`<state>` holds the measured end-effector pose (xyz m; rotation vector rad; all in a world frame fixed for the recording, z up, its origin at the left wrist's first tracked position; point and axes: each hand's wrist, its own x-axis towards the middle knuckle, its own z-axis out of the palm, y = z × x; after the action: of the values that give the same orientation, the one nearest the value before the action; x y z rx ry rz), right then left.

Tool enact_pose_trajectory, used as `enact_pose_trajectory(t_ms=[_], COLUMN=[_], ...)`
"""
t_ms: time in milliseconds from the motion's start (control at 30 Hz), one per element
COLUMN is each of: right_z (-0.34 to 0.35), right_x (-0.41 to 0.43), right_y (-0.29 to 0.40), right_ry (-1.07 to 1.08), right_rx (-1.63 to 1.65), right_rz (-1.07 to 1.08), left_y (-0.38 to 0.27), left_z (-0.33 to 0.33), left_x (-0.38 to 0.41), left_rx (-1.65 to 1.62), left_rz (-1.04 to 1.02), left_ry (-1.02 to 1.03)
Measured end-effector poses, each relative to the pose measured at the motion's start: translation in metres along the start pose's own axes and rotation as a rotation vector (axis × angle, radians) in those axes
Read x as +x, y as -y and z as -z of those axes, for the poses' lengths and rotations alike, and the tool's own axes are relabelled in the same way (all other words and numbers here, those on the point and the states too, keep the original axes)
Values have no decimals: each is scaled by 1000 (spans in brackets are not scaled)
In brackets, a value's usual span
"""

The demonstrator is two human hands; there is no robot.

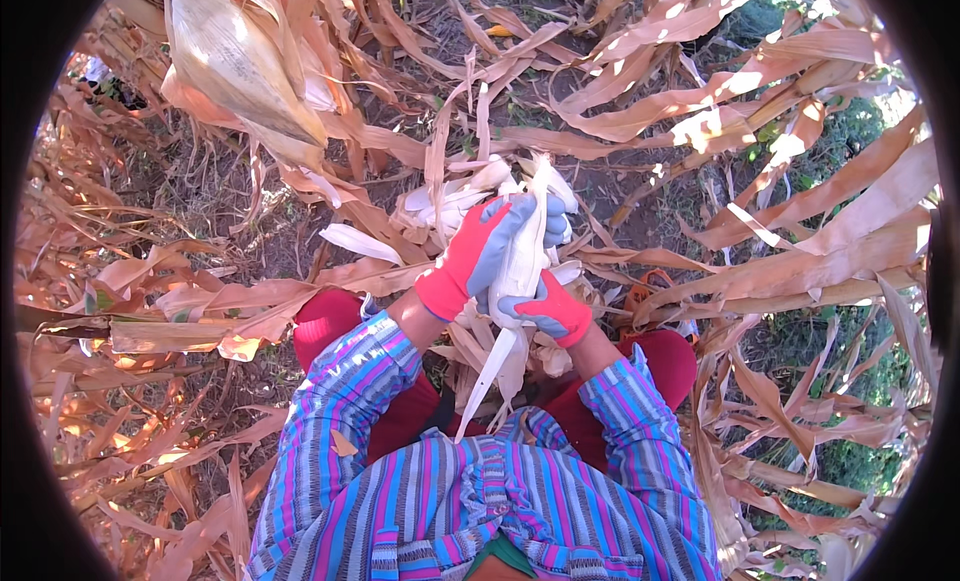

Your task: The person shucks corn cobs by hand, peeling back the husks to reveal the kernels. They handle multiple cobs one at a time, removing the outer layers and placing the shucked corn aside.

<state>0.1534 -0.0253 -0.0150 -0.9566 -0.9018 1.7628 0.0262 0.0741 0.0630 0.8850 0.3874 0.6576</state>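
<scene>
Between my hands is a corn ear (523, 262) wrapped in pale husk, its tip towards the top of the picture. My left hand (480, 243), in a red glove with a grey coated palm, holds it along the upper part; some fingers are hidden behind the ear. Lower down, my right hand (551, 308), in a matching glove, grips the near end, its thumb across the husk. A long loose husk strip (491, 382) hangs from that end towards my striped shirt. Beneath the ear lies a heap of pale husks (442, 209), partly covered by my hands.
Dry corn stalks and leaves (757, 296) crowd in from the right, and more leaves (172, 311) lie at the left. A large husked ear (236, 70) hangs at the upper left. An orange object (646, 290), partly hidden, is beside my right knee. A yellow cob (499, 31) lies farther ahead.
</scene>
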Motion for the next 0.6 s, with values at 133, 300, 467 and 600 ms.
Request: enact_pose_trajectory(t_ms=[133, 300, 467, 600], right_z=[-3, -6, -8, -6], right_x=[-2, -2, 13, 22], right_y=[1, 7, -3, 10], right_ry=[4, 42, -242, -236], right_rx=[40, 60, -133, 309], right_rz=[13, -8, 85, 245], left_y=[3, 19, 15, 8], left_z=[3, 17, 22, 17], left_x=[-1, 2, 12, 1], left_rx=[-50, -211, -260, -99], left_rz=[-6, 69, -5, -33], left_ry=[8, -242, -448, -402])
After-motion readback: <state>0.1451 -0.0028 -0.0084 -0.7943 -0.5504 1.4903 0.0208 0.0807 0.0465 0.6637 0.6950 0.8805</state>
